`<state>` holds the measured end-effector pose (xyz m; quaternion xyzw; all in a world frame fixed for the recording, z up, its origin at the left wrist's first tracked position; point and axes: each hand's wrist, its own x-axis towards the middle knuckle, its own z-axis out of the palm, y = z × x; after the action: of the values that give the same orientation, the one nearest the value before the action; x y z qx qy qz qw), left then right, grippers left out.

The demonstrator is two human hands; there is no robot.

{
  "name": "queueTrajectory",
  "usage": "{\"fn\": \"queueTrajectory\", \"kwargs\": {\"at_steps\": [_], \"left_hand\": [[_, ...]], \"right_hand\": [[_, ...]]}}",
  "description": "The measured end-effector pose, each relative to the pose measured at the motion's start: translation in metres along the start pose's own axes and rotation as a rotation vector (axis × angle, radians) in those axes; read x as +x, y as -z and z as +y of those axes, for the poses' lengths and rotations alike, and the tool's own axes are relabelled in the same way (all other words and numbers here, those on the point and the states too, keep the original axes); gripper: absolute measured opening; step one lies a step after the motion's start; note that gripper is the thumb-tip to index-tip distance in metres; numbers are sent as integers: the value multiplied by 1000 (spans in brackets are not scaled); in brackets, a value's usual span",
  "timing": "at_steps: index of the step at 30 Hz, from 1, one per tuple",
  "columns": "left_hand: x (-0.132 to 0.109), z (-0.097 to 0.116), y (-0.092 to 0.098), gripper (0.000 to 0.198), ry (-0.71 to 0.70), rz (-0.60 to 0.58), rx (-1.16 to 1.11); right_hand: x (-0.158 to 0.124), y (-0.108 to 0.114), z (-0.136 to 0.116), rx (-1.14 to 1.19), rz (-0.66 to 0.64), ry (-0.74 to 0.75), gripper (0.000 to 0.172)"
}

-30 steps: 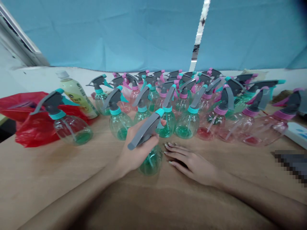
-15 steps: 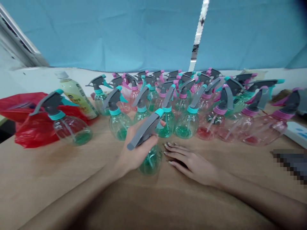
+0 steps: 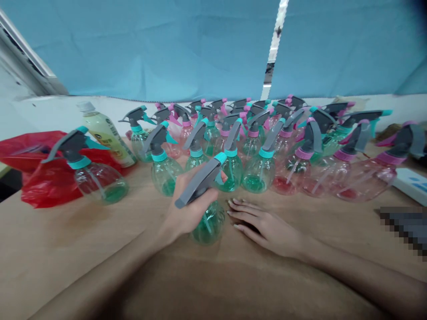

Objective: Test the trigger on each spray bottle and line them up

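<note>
My left hand (image 3: 190,204) is wrapped round the neck and trigger of a green spray bottle (image 3: 209,226), whose round clear body stands on the table. Its grey sprayer head slants up above my fingers, with a teal nozzle pointing away to the right. The collar is hidden by the hand. To the right of that bottle, my right hand (image 3: 267,224) lies on the tabletop with its fingers stretched out, holding nothing and apart from the bottle. Just beyond both hands runs a front row of spray bottles, including a green one (image 3: 258,178) and a pink one (image 3: 287,180).
Several more green and pink spray bottles crowd the back. At the left stand a lone green spray bottle (image 3: 100,182), a red plastic bag (image 3: 50,186) and a yellow-labelled bottle (image 3: 110,138). A white box (image 3: 412,184) and a blurred-out dark object (image 3: 405,226) lie at the right.
The view has shifted very slightly. Both hands keep their places, the left still round the green spray bottle and the right flat on the table.
</note>
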<state>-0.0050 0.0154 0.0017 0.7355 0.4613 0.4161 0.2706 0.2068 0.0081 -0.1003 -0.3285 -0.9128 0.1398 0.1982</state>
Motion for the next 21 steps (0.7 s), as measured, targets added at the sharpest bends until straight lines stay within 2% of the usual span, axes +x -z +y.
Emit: {"fn": "queueTrajectory", "kwargs": {"at_steps": [6,16,21], "left_hand": [[-1,-5,-1,14,-14,-6,-61],[-2,-7,0,9,157,28,-62],[0,-3,-2,12,92,36,-16]], "right_hand": [[0,0,0,5,-4,-10,37],[0,-1,2,53,54,17,36],[1,-1,1,25,49,16,37]]}}
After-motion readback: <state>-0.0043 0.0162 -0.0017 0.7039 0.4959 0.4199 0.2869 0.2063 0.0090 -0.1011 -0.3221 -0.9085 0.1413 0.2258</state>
